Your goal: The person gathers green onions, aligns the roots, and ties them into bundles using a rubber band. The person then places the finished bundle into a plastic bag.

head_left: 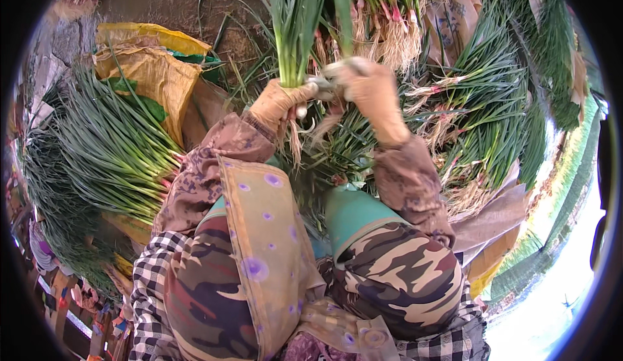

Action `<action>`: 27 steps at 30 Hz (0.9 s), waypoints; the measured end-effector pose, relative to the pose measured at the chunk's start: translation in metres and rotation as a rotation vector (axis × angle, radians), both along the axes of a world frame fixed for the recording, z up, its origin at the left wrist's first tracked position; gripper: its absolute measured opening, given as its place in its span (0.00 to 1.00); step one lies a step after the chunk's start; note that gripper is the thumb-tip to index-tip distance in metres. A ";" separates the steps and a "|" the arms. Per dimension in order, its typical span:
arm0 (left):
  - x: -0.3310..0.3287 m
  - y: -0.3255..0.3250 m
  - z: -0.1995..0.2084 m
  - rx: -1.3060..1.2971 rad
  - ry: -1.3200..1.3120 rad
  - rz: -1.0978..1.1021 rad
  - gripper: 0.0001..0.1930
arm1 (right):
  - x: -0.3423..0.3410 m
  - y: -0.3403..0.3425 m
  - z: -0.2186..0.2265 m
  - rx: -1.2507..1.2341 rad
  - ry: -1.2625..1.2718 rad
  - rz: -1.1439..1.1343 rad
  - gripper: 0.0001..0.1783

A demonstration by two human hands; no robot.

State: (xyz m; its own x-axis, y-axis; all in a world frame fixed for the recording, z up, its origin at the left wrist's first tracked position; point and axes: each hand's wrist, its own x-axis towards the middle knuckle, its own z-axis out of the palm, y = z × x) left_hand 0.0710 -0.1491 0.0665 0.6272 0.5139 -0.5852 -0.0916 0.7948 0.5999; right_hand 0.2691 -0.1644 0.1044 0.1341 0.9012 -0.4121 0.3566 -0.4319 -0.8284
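My gloved left hand (280,104) is closed around the lower stems of an upright bunch of green onions (293,33). A few pale roots dangle under its fingers. Close beside it, my gloved right hand (373,91) is smeared by motion, its fingers bent around the pale base of a green onion (342,20) whose blurred leaves rise above. Fingertips of both hands nearly meet at the stems. Beyond the hands lies a pile of unsorted green onions (397,36) with long, stringy roots.
At the left, a large heap of cleaned green onions (120,140) rests by a yellow woven sack (159,75). More rooted onions (483,121) lie at the right on brown sheeting (490,215). A spotted plastic apron (266,250) hangs over my left leg. Bare wet ground (172,4) shows at the back.
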 end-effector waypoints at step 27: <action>-0.010 0.024 -0.015 0.071 0.103 0.103 0.16 | -0.040 -0.023 -0.024 -0.021 -0.119 0.513 0.14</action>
